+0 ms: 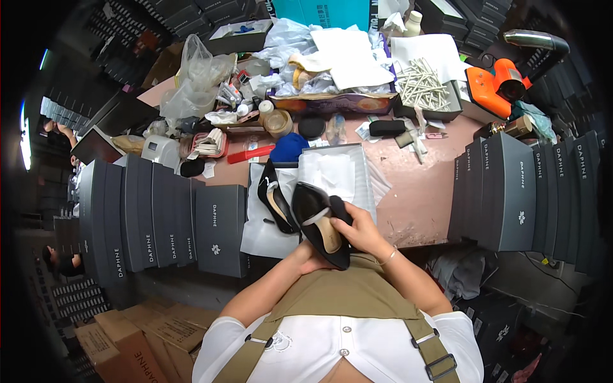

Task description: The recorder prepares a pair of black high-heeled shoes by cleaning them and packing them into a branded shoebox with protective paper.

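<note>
A black heeled pump (322, 231) is tilted in front of my body, its pale insole and open top turned up. My left hand (311, 260) is closed round its heel end from below. Fingers of my right hand (364, 228) pinch a small, soft-looking black pad (339, 207) against the shoe's right side; its exact kind is unclear. The matching black pump (274, 201) lies on white paper in an open grey shoebox (369, 172), just left of the held one. White tissue (329, 171) fills the box's far part.
Grey shoeboxes (220, 223) stand in rows at left, with more boxes (501, 191) at right. Behind are a blue cloth (288, 147), a red-handled brush-like tool (250, 154), a jar (279, 122), a box of white sticks (424, 86) and an orange device (488, 92). Cartons (128, 345) lie lower left.
</note>
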Demonstrator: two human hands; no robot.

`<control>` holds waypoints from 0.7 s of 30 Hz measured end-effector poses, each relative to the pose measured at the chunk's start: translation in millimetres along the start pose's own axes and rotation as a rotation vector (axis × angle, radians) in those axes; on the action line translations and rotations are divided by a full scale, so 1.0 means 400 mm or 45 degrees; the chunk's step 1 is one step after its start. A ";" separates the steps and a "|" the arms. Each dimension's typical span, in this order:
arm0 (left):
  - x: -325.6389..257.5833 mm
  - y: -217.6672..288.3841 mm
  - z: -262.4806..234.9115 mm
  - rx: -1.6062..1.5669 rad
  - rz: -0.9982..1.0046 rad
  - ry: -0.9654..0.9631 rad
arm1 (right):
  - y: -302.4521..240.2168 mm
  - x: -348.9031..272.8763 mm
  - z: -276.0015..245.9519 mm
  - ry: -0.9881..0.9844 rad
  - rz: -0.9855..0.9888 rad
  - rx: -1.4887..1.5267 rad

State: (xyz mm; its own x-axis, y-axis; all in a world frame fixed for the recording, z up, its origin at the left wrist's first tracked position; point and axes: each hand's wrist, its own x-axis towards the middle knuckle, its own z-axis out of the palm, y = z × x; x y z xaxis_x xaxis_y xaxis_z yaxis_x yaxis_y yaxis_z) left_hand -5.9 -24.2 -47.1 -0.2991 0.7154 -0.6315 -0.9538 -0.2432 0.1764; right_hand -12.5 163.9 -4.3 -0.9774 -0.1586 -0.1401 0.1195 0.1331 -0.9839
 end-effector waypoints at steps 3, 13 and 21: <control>-0.081 0.045 0.036 0.636 0.819 0.585 | 0.019 -0.020 -0.022 0.131 0.131 0.263; -0.070 0.183 0.189 1.316 1.107 0.261 | -0.016 -0.084 -0.006 -0.102 0.226 0.352; -0.090 0.122 0.192 1.533 1.215 0.510 | -0.073 -0.094 -0.081 0.461 -0.131 -0.123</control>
State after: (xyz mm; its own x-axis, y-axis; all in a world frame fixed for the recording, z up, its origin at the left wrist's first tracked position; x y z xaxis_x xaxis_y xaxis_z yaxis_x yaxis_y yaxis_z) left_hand -43.6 -11.6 42.1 -0.9345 0.3510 -0.0591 0.0508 0.2956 0.9539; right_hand 15.0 197.7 33.2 -0.9838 0.1774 0.0245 0.0171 0.2289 -0.9733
